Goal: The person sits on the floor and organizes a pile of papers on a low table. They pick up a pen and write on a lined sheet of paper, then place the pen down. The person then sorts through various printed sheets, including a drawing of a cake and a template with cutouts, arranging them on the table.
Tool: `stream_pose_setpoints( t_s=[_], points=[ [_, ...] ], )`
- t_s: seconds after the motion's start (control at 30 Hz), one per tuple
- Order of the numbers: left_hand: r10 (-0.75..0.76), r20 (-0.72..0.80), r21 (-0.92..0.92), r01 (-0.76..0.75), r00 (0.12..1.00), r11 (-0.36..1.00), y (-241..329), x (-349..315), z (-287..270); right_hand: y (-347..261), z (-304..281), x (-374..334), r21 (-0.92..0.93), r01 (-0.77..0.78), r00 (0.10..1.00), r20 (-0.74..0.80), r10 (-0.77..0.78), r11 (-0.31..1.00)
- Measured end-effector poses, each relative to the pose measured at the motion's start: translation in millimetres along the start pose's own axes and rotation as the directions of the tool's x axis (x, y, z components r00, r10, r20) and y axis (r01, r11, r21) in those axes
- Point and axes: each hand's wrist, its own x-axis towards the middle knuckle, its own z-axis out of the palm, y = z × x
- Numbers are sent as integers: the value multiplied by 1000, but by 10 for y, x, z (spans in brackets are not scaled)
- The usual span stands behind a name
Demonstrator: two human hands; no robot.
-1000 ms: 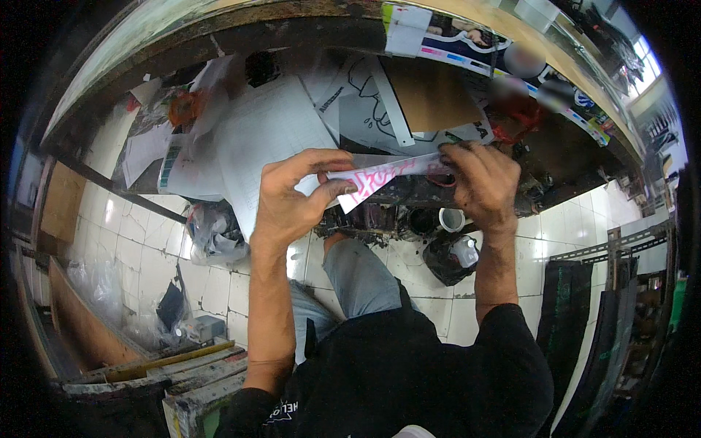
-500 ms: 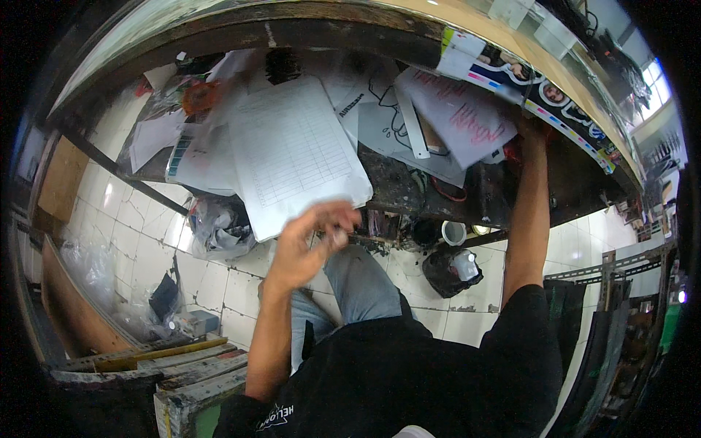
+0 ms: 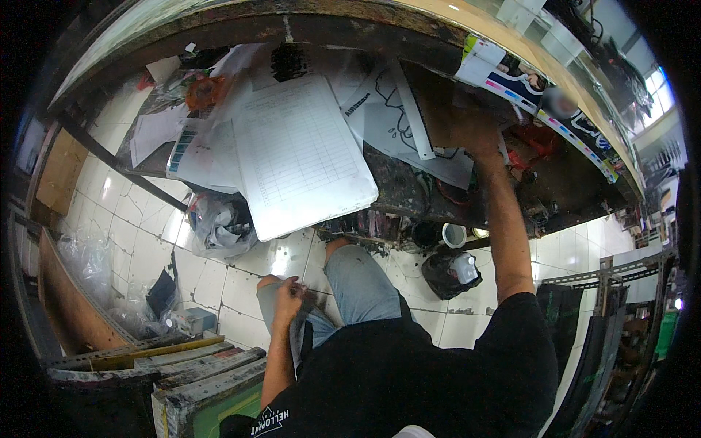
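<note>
This looks like a workshop, probably one for printing. Beneath a pale-topped wooden counter [image 3: 412,12], a dark, blotched wooden shelf [image 3: 400,181] holds loose white paper sheets [image 3: 303,150], some bearing grids or black line drawings. A glossy printed strip with colour bars [image 3: 573,127] runs along the counter's edge. Stained, stacked rectangular frames [image 3: 208,374], a slotted metal rack [image 3: 621,264] and a scuffed white tiled floor [image 3: 201,281] also show it.
</note>
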Motion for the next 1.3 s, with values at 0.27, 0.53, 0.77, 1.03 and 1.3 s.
stream_pose_setpoints(
  t_s=[0.27,0.53,0.77,1.03,1.3],
  points=[
    [37,-342,163,21,939,986,-105,-197,-36,-400,454,77,22,14,989,144,-17,1000],
    [-81,-327,44,100,942,994,-214,-195,-8,-585,305,-28,7,89,990,-114,-87,996],
    [-14,-385,133,70,923,989,-85,-198,-26,-446,392,164,-173,29,999,45,-21,984],
    [-37,-398,148,104,917,984,-120,-188,-19,248,335,363,-239,-18,935,-347,-68,971],
    [-4,-424,147,74,905,986,-150,-184,-9,-260,2,-88,-214,403,871,-207,-445,890]
  ],
)
